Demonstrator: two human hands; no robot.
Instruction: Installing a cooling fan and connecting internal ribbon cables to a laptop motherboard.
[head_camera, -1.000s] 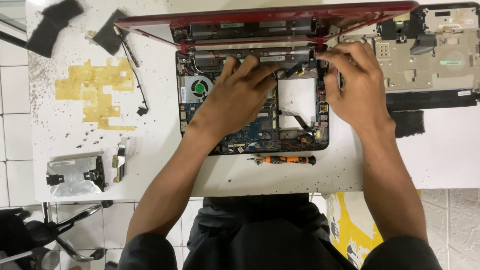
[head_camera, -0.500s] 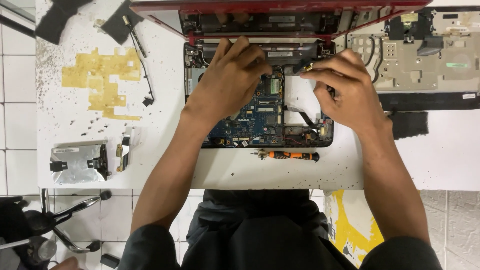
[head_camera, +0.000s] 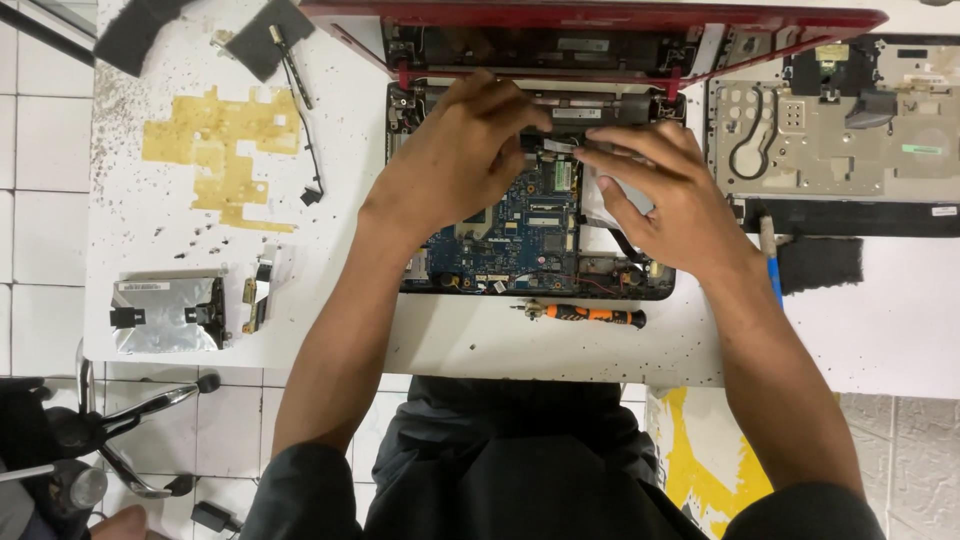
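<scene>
Around one opened red laptop with a bare blue circuit board (head_camera: 530, 225) lie one orange-and-black screwdriver (head_camera: 590, 314) just below it, one grey plastic laptop cover panel (head_camera: 830, 140) to its right, one silver metal drive caddy (head_camera: 165, 314) lower left, and two dark foam pads (head_camera: 265, 35) upper left. Two bare hands (head_camera: 460, 150) rest on it.

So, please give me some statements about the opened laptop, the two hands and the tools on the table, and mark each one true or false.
1. Both hands work at the far edge of the opened laptop, near its hinges. True.
2. The orange-and-black screwdriver is held in the right hand. False: it lies on the white table, in front of the laptop.
3. A blue circuit board shows inside the laptop. True.
4. The silver drive in its bracket lies right of the laptop. False: it lies to the left.
5. The left hand rests on the yellow patch. False: it is over the laptop.
</scene>
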